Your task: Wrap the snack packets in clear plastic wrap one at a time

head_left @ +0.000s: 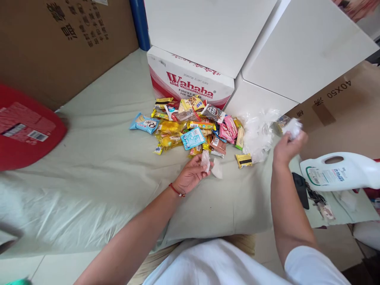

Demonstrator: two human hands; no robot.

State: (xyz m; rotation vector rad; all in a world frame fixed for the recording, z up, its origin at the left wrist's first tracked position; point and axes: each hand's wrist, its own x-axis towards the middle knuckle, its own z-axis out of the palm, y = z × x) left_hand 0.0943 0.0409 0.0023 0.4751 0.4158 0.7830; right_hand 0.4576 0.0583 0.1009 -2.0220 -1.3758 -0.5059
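My left hand [192,172] pinches a small clear plastic bag [205,160] just in front of a heap of wrapped snacks [190,126]. Beside its fingertips a whitish crumpled piece [217,169] lies on the cloth. Raised at the right, my right hand [286,148] is closed around a crumpled white plastic wad [293,127], which is slightly blurred. Between the snacks and that hand sits a pile of clear plastic bags [258,132]. A yellow packet with a dark band [244,160] rests at the pile's near edge.
A Wahaha carton [190,77] stands behind the snacks, with white boxes [208,27] above it. On the right lie a white detergent bottle [335,172], a black phone-like object [300,190] and keys [317,198]. A red container [26,126] is at the left, near a large cardboard box [68,59].
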